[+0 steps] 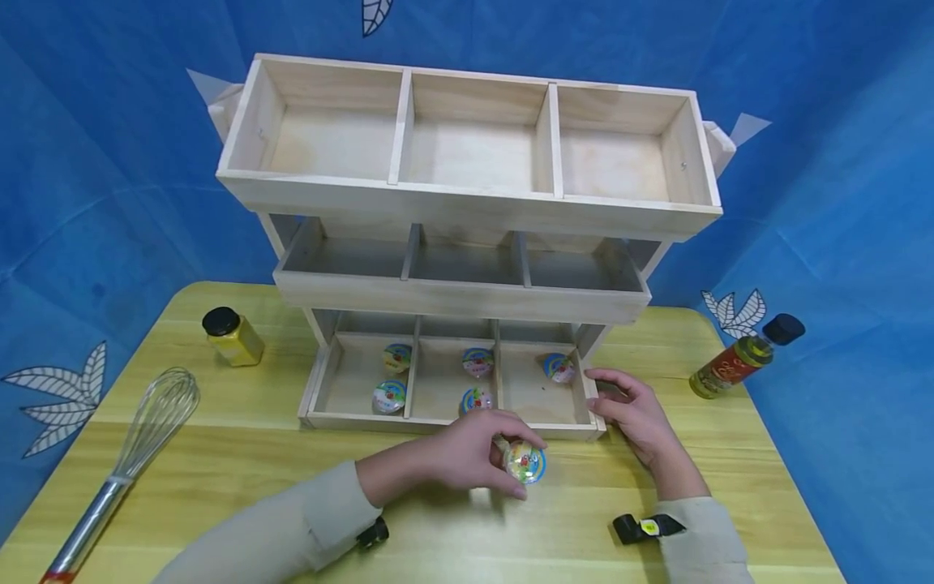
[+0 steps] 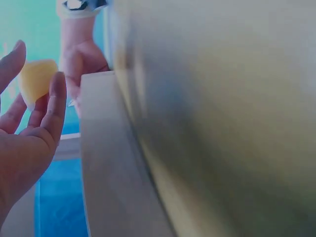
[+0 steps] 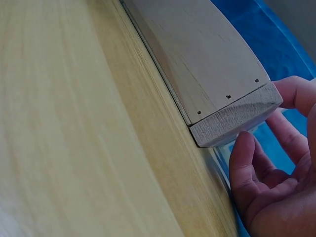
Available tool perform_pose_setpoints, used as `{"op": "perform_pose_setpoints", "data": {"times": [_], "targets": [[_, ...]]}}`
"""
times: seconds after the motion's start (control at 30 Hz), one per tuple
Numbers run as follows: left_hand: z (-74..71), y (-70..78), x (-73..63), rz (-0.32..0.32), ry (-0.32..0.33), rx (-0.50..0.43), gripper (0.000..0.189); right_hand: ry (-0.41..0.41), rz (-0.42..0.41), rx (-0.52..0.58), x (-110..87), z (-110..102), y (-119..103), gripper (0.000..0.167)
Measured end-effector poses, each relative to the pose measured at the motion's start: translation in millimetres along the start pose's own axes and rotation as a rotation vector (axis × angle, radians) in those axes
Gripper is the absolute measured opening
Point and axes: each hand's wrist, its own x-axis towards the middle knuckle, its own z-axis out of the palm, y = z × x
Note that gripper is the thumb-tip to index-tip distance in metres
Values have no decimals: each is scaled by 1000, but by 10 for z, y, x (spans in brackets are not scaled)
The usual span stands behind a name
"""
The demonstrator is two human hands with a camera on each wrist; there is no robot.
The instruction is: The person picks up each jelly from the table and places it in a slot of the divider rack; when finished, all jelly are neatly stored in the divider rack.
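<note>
Just in front of the wooden shelf unit's bottom tier (image 1: 343,422), my left hand (image 1: 474,450) pinches a small jelly cup (image 1: 525,462) with a colourful lid between thumb and fingers. The cup's yellowish body (image 2: 38,79) shows in the left wrist view. My right hand (image 1: 638,418) touches the right end of that bottom tier, its index finger at the top edge and its thumb lower down. In its left compartment lie two jelly cups (image 1: 389,397). Two more, including this jelly cup (image 1: 477,362), lie in the middle one, and one jelly cup (image 1: 559,367) in the right.
The unit's upper tier (image 1: 467,199) and middle tier (image 1: 460,296) overhang the bottom one. A whisk (image 1: 146,430) and a yellow jar (image 1: 235,337) with black lid are at left. A bottle (image 1: 740,361) with black cap leans at right. Blue cloth (image 1: 109,162) hangs behind.
</note>
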Motion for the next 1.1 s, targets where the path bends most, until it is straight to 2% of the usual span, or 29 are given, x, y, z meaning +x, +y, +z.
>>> {"op": "perform_pose_setpoints", "data": {"times": [0.2,0.27,0.53,0.73,0.93,1.1], "targets": [[-90,57,210,72,99,10,52,-1,-6,-8,-8,3,-5,49],[-120,52,282,67,123,12,52,-1,-5,-14,-13,3,-6,50],[-210,4,585,29,229,163,49,-13,3,-9,-23,6,-31,50],[-191,-74,777,-58,233,228,46,-12,-3,13,-11,3,-36,48],[-89,-148,935,-146,256,336,40,-17,-16,17,2,-8,-9,47],[6,-183,1039,-229,287,376,35,-23,-34,29,9,-15,7,48]]}}
